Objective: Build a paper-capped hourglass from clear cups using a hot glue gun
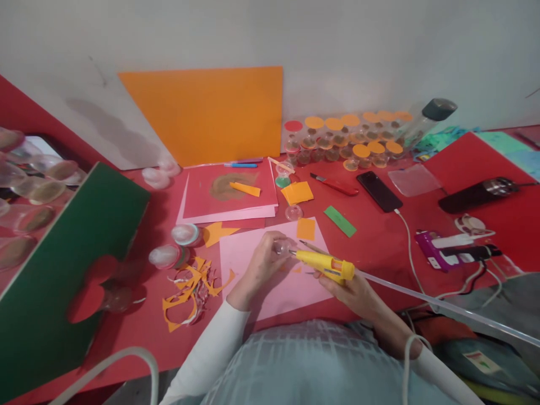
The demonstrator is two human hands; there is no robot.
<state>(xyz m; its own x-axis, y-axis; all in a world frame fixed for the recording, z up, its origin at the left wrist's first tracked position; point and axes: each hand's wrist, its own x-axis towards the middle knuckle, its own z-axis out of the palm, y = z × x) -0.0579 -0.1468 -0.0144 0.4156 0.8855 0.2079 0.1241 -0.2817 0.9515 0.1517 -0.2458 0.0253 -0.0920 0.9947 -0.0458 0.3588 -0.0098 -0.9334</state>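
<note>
My right hand (pixel 352 289) grips a yellow glue gun (pixel 323 264) with a long clear glue stick trailing off to the right. Its nozzle touches a small clear plastic cup (pixel 282 246) that my left hand (pixel 264 261) pinches between closed fingers. Both hands hover over a pink paper sheet (pixel 274 281) on the red table. A small orange square (pixel 306 229) lies on that sheet just beyond the hands.
Orange paper scraps (pixel 189 287) lie left of the pink sheet. A green board (pixel 54 281) tilts at the left. Rows of orange-capped clear cups (pixel 350 140), a red knife (pixel 335 184), a phone (pixel 378 191), a green strip (pixel 340 221) and cables sit at the back and right.
</note>
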